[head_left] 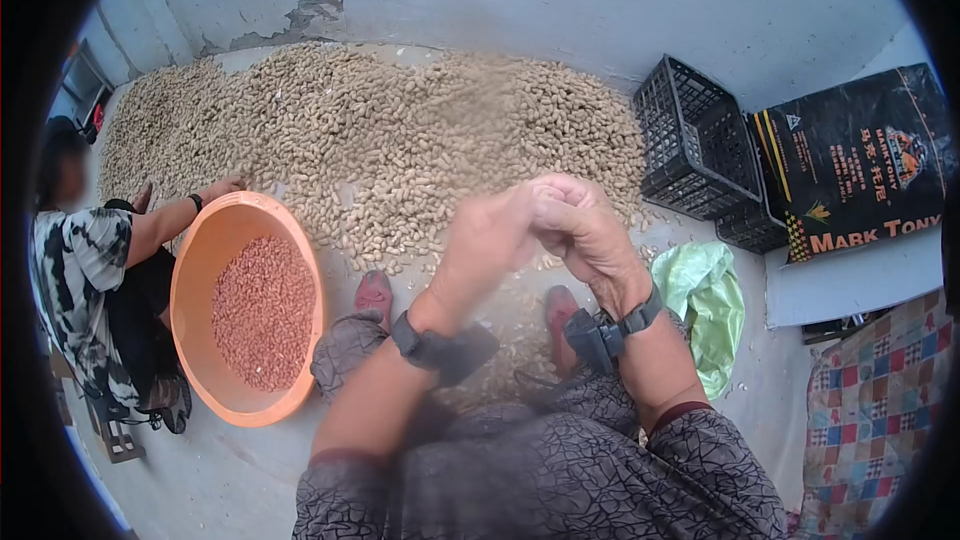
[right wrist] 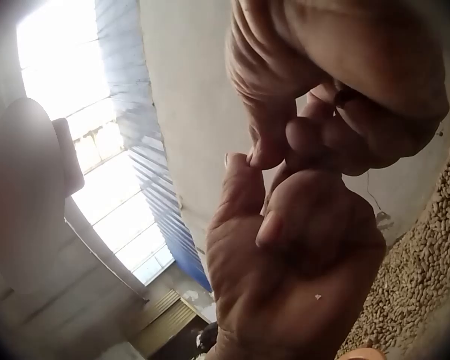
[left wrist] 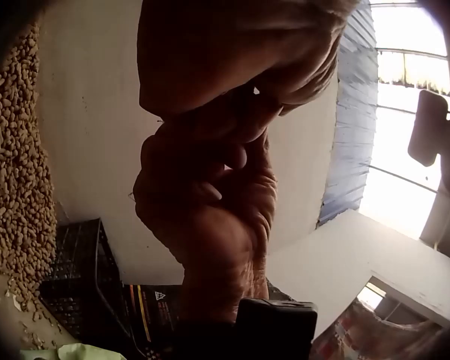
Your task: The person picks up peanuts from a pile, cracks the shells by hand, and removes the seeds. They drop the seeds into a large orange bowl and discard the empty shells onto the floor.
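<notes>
Both hands meet in front of my chest, over the near edge of a heap of unshelled peanuts (head_left: 380, 130). My left hand (head_left: 485, 240) is blurred in the head view, its fingers curled in against the right hand's. The right hand (head_left: 580, 225) bends its fingers and thumb into the same spot. Seen from the right wrist, the left thumb (right wrist: 238, 184) reaches up to the right hand's fingertips. From the left wrist, both hands are dark against the light, fingers bunched together. The small thing they grip is hidden by the fingers; I cannot tell its kind.
Left of me stands an orange basin (head_left: 185, 290) with reddish shelled peanuts (head_left: 265, 315). Beyond it a seated person (head_left: 95, 250) reaches toward the heap. To the right are black crates (head_left: 695, 130), a black printed sack (head_left: 850, 160), a green bag (head_left: 715, 310) and a patchwork cloth (head_left: 870, 420).
</notes>
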`<control>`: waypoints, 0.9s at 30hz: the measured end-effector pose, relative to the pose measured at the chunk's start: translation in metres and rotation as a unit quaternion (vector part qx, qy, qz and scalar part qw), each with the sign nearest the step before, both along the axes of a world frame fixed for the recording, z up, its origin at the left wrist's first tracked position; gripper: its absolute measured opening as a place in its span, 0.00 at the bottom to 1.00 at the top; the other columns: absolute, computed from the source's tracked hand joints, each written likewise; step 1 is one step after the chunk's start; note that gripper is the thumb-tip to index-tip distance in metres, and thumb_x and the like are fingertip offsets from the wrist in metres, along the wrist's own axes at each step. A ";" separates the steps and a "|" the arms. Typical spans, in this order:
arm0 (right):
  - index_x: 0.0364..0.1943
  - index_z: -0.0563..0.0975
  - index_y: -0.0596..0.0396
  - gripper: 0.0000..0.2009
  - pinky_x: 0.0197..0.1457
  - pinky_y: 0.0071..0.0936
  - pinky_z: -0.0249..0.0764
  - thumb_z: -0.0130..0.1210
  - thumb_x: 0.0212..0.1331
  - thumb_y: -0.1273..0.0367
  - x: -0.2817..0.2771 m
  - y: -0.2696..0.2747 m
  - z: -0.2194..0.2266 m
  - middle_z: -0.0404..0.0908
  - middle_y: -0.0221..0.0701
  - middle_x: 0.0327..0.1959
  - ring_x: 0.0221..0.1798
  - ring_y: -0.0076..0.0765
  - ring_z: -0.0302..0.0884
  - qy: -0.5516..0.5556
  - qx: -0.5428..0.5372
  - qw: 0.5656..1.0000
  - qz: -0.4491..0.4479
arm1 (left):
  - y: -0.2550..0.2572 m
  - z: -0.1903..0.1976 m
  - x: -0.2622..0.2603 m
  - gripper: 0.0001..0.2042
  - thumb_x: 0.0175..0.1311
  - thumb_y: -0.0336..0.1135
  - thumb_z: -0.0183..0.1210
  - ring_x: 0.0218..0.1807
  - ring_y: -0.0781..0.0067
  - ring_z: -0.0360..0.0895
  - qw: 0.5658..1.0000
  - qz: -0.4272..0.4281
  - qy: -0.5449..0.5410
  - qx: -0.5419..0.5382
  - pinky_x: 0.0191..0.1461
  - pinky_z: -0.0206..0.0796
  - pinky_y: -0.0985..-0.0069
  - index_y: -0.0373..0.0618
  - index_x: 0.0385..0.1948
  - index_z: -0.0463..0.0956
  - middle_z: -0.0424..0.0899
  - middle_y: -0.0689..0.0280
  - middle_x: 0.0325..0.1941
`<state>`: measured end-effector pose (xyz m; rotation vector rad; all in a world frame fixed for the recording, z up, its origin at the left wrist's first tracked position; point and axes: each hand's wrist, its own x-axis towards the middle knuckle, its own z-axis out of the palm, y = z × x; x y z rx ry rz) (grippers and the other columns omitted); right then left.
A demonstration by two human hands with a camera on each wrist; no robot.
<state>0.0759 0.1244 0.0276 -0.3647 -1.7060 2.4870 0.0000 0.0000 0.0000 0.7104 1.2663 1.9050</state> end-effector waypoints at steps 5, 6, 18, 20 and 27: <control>0.34 0.76 0.64 0.09 0.23 0.13 0.61 0.56 0.54 0.71 0.000 0.000 -0.002 0.75 0.27 0.24 0.22 0.16 0.65 0.007 -0.032 0.999 -0.030 | 0.008 -0.004 0.009 0.18 0.70 0.42 0.44 0.16 0.88 0.58 0.996 0.034 0.045 0.065 0.19 0.50 0.88 0.35 0.33 0.76 0.77 0.65 0.24; 0.34 0.76 0.64 0.09 0.23 0.13 0.61 0.56 0.54 0.71 -0.001 0.000 -0.003 0.75 0.27 0.24 0.22 0.16 0.65 0.007 -0.033 0.999 -0.030 | 0.009 -0.003 0.009 0.18 0.70 0.42 0.44 0.16 0.88 0.58 0.996 0.034 0.045 0.064 0.19 0.50 0.88 0.35 0.33 0.76 0.77 0.65 0.24; 0.28 0.75 0.58 0.12 0.17 0.12 0.51 0.56 0.57 0.62 -0.010 0.004 -0.009 0.74 0.24 0.18 0.16 0.12 0.58 0.008 0.048 0.995 -0.082 | 0.015 0.006 0.002 0.13 0.69 0.34 0.43 0.19 0.92 0.57 0.990 0.063 -0.108 0.065 0.21 0.49 0.91 0.36 0.46 0.71 0.69 0.74 0.22; 0.27 0.75 0.57 0.11 0.17 0.12 0.51 0.56 0.56 0.63 -0.009 0.001 -0.007 0.75 0.26 0.18 0.16 0.12 0.58 0.010 0.054 0.996 -0.077 | 0.018 -0.003 0.005 0.12 0.68 0.33 0.44 0.20 0.93 0.57 0.992 0.102 -0.034 0.067 0.21 0.48 0.92 0.37 0.47 0.71 0.67 0.76 0.22; 0.25 0.75 0.56 0.08 0.19 0.10 0.52 0.57 0.56 0.67 -0.011 -0.009 -0.014 0.72 0.23 0.19 0.17 0.12 0.59 0.012 0.044 0.994 -0.099 | 0.022 -0.017 0.012 0.10 0.67 0.30 0.42 0.21 0.93 0.57 0.986 0.156 -0.003 0.052 0.20 0.48 0.92 0.39 0.43 0.71 0.67 0.77 0.22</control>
